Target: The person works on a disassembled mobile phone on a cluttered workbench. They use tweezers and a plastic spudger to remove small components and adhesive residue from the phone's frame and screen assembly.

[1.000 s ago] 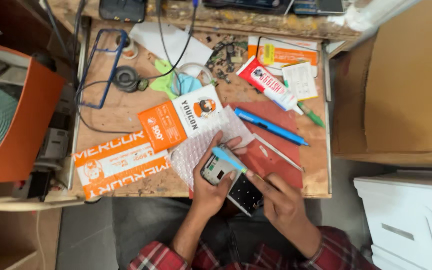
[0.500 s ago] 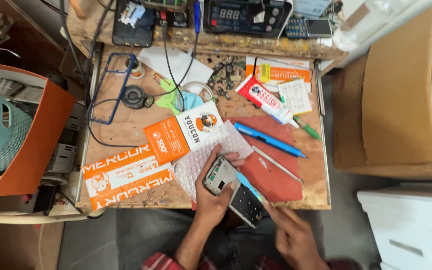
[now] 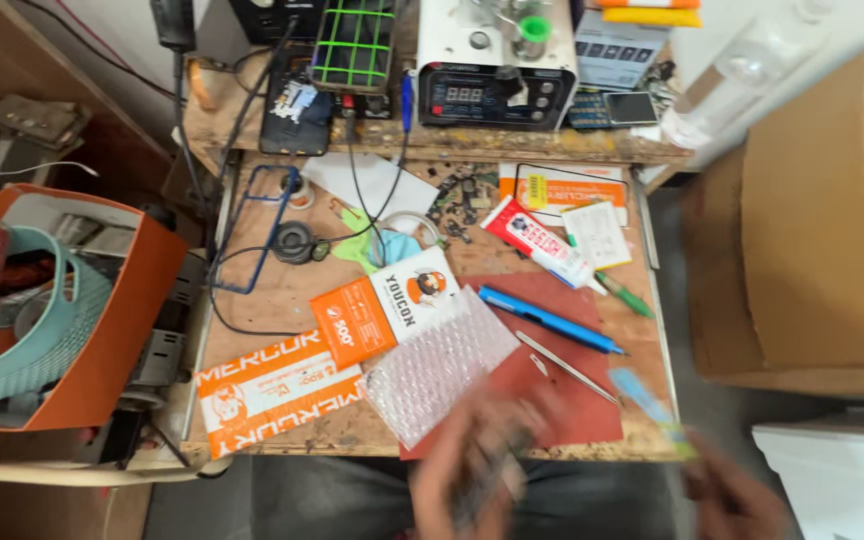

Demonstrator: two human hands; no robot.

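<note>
My left hand [image 3: 472,465] is at the near edge of the wooden workbench [image 3: 282,290], badly blurred, and closed around a small dark phone [image 3: 487,485]. Off the bench's near right corner, my right hand [image 3: 737,500] is also blurred and holds a thin light-blue tool [image 3: 652,405] that points up and left. A sheet of bubble wrap [image 3: 442,370] and a dark red mat [image 3: 562,395] lie just beyond my left hand. On the mat are a blue pen [image 3: 547,320] and metal tweezers [image 3: 567,368].
Orange flat boxes [image 3: 277,395] and an orange-and-white box [image 3: 382,310] lie at the left of the bench. A red-and-white glue tube [image 3: 537,243] and a green pen [image 3: 624,295] lie further back. A soldering station [image 3: 497,65] is on the shelf, an orange bin [image 3: 102,330] at left and a cardboard box [image 3: 812,220] at right.
The view has tilted up toward the shelf. Both hands have dropped toward the near edge. My right hand has swung out to the right with the light-blue tool, away from the phone.
</note>
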